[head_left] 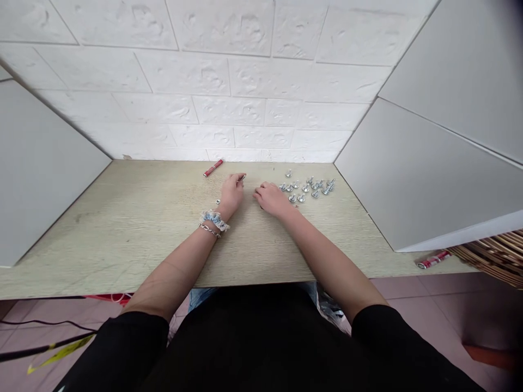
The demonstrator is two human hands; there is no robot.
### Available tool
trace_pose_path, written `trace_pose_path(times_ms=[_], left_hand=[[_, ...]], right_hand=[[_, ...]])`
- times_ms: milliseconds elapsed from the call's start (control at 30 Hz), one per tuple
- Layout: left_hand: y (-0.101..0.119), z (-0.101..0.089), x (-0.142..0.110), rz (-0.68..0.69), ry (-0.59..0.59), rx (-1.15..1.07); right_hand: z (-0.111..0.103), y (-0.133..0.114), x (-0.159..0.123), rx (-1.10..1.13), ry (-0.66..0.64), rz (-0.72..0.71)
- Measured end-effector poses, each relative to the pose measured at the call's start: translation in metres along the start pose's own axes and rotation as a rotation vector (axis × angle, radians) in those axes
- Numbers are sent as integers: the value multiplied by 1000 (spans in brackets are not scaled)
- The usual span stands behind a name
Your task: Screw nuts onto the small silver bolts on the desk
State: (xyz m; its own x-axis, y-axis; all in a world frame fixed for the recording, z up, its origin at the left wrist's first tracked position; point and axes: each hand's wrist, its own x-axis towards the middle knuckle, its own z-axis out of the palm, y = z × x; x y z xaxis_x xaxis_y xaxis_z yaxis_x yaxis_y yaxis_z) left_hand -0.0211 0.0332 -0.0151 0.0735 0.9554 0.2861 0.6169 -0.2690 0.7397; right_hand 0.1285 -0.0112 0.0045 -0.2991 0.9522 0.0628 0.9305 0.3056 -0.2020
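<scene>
My left hand point(232, 193) is closed, with a small metal piece point(242, 178) pinched at its fingertips; the piece looks like a screw, but most of it is hidden. To the right, my right hand point(269, 198) rests low over the table with its fingers curled together. Whatever its fingertips hold, if anything, is hidden. Just beyond it several silvery screws with wide round heads point(305, 188) stand or lie in a loose group. A tiny metal nut-like part point(218, 201) sits beside my left wrist.
A red tube-shaped stick point(213, 167) lies near the white brick-pattern wall point(229, 76). Grey panels point(441, 163) flank the wooden tabletop point(134, 228). At the right front edge are another red tube point(433, 259) and a woven basket point(496, 256). Fine crumbs dot the table left of my hands.
</scene>
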Motion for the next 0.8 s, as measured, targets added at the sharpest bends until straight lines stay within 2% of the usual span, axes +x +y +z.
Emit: trace_pose_path(times_ms=[100, 233, 500, 633, 800], left_hand=[[5, 5, -3, -66, -2, -150], [13, 8, -9, -145, -59, -286], [14, 9, -11, -268, -122, -522], [14, 9, -10, -262, -131, -549], [19, 7, -13, -186, -155, -453]], right_hand=[[-9, 5, -4, 73, -69, 10], [-18, 14, -7, 184, -130, 92], [-34, 18, -10, 220, -252, 139], [-38, 16, -13, 175, -296, 139], [-34, 13, -11, 203, -360, 179]])
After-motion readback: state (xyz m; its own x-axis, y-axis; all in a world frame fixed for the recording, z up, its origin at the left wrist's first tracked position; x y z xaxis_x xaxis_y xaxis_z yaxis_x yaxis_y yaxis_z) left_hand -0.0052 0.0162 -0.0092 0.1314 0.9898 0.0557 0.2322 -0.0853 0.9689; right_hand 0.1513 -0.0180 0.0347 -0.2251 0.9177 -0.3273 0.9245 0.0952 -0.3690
